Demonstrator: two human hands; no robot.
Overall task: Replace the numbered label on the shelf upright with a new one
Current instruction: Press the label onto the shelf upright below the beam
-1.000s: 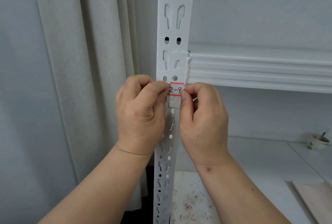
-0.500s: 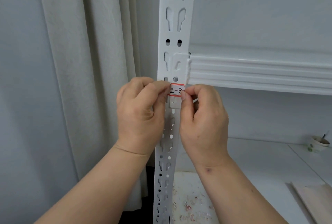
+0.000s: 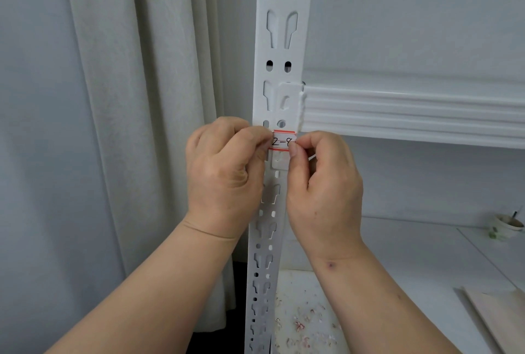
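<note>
A white slotted shelf upright runs from top to bottom in the middle of the view. A small white label with red bands above and below and handwritten "2-8" lies across it, just under the shelf beam. My left hand has its curled fingers on the label's left end and covers that end. My right hand pinches the label's right end between thumb and forefinger. I cannot tell whether the label is stuck flat to the upright.
A white ribbed shelf beam joins the upright on the right. Below it a white shelf board carries torn label scraps, a small cup at far right, and a pale board. A cream curtain hangs at left.
Both hands stay on the label's ends. The visible writing now reads "2-8", where a second ago the last digit was partly covered by my right thumb.
</note>
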